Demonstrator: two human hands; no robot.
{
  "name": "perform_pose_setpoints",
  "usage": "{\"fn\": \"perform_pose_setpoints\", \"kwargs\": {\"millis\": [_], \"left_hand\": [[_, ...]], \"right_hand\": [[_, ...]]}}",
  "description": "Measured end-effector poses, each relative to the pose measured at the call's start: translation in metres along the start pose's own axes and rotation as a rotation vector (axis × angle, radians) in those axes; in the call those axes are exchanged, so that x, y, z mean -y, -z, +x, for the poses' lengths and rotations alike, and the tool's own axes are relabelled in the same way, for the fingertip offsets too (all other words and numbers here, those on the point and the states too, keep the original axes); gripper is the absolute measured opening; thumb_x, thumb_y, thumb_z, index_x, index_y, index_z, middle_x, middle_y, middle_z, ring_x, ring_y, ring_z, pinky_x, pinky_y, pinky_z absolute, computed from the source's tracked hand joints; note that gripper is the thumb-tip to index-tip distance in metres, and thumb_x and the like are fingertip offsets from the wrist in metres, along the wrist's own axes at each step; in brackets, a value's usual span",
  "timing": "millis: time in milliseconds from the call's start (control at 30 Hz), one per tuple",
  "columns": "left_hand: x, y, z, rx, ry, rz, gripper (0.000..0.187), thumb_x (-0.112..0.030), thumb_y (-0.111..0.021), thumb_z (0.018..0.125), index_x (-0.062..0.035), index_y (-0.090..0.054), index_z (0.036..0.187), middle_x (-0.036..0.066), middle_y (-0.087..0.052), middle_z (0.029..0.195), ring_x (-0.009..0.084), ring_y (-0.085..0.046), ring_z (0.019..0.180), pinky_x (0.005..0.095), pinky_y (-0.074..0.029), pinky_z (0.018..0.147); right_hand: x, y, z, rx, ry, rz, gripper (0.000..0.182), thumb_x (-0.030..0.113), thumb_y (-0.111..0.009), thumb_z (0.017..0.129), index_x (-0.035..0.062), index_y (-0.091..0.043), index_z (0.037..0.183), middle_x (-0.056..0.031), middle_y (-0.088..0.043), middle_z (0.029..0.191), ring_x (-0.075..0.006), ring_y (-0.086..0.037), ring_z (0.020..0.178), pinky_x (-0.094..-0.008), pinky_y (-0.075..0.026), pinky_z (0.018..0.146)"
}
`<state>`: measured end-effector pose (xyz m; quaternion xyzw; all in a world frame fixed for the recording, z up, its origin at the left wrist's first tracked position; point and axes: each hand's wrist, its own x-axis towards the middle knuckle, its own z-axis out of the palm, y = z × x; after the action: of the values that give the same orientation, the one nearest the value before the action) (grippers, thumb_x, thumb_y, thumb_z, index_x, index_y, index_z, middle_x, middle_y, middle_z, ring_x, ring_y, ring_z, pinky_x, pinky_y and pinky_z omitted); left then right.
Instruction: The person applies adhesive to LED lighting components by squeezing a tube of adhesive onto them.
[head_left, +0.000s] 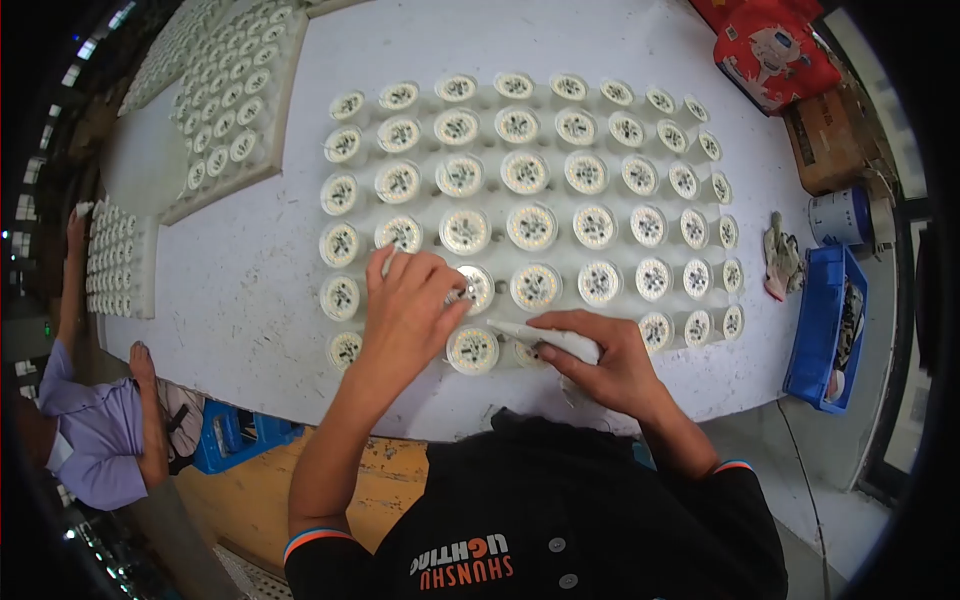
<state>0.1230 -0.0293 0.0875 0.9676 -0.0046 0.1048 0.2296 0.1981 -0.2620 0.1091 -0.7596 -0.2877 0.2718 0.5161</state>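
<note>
Rows of white lamp cups with round LED boards (532,227) stand upright on the table. My left hand (405,305) reaches over the lower rows, its thumb and fingertips pinched at the edge of one LED lamp (478,290). Whatever lies between those fingertips is too small to make out. In my right hand (615,365) is a white squeeze bottle (570,343), gripped on its side. The bottle's narrow nozzle points left, just above the front row and close to another lamp (473,350). My right hand hides some of the front-row lamps.
More lamps fill trays (225,120) at the upper left. Along the right are a red bag (775,50), a cardboard box (835,140), a bucket (838,217), gloves (782,255) and a blue bin (822,330). At the left sits a co-worker (100,430) beside a blue stool (235,435).
</note>
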Motion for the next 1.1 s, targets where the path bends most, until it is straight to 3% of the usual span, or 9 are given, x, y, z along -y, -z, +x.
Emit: {"fn": "perform_pose_setpoints", "kwargs": {"millis": [200,400,567,667,800,933,1100], "left_hand": [[-0.001,0.0,0.007,0.051,-0.027,-0.057,0.03,-0.011,-0.077,0.071,-0.0139,-0.067,0.099,0.004,-0.055,0.093,0.0237,-0.052,0.096,0.045,-0.029,0.103],[0.002,-0.001,0.009,0.033,-0.104,-0.07,0.021,-0.01,-0.076,0.071,-0.0123,-0.066,0.09,0.003,-0.055,0.092,0.0236,-0.052,0.095,0.0458,-0.029,0.104],[0.002,0.011,-0.013,-0.039,-0.03,-0.029,0.017,-0.007,-0.075,0.072,-0.0115,-0.065,0.086,0.002,-0.057,0.089,0.0223,-0.054,0.094,0.0469,-0.031,0.104],[0.004,0.009,-0.026,-0.057,0.004,0.014,0.017,-0.007,-0.075,0.072,-0.0115,-0.065,0.086,0.002,-0.057,0.087,0.0219,-0.055,0.093,0.0483,-0.03,0.105],[0.004,0.002,-0.034,-0.069,0.007,0.075,0.017,-0.009,-0.076,0.072,-0.0115,-0.066,0.086,0.002,-0.057,0.089,0.0221,-0.054,0.095,0.0505,-0.028,0.105],[-0.003,0.004,-0.033,-0.08,0.052,0.034,0.022,-0.012,-0.077,0.072,-0.0119,-0.066,0.09,0.002,-0.059,0.097,0.0227,-0.054,0.103,0.0513,-0.026,0.107],[-0.004,-0.001,-0.029,-0.078,0.061,0.048,0.028,-0.016,-0.079,0.07,-0.0125,-0.065,0.095,0.001,-0.061,0.105,0.0227,-0.053,0.112,0.0516,-0.024,0.108]], "right_hand": [[0.0,-0.001,0.0,0.006,-0.042,0.014,0.028,0.018,-0.071,0.085,0.007,-0.069,0.111,-0.0127,-0.071,0.102,-0.0221,-0.069,0.091,-0.0324,-0.052,0.079],[0.004,0.002,0.0,0.003,-0.056,0.012,0.028,0.018,-0.071,0.086,0.0071,-0.069,0.112,-0.0122,-0.071,0.103,-0.0214,-0.069,0.09,-0.0322,-0.052,0.079],[0.016,0.011,-0.005,0.01,-0.069,0.043,0.028,0.015,-0.073,0.084,0.0068,-0.069,0.111,-0.0116,-0.071,0.103,-0.0221,-0.068,0.091,-0.0322,-0.052,0.08],[0.026,0.019,-0.001,0.001,-0.016,-0.095,0.029,0.012,-0.074,0.082,0.0064,-0.068,0.109,-0.0114,-0.07,0.103,-0.0231,-0.069,0.091,-0.0322,-0.052,0.08],[0.034,0.022,0.023,-0.02,0.248,-0.366,0.033,0.01,-0.076,0.076,0.0072,-0.066,0.108,-0.0109,-0.069,0.101,-0.0281,-0.068,0.087,-0.0349,-0.053,0.074],[0.025,0.011,0.041,-0.054,0.461,-0.498,0.032,0.009,-0.077,0.072,0.0134,-0.068,0.103,-0.0051,-0.067,0.082,-0.0248,-0.066,0.071,-0.0349,-0.052,0.061],[0.014,0.007,0.051,0.019,0.477,-0.667,0.034,0.017,-0.077,0.071,0.0177,-0.069,0.104,-0.0034,-0.064,0.075,-0.0237,-0.065,0.066,-0.0349,-0.052,0.056]]}}
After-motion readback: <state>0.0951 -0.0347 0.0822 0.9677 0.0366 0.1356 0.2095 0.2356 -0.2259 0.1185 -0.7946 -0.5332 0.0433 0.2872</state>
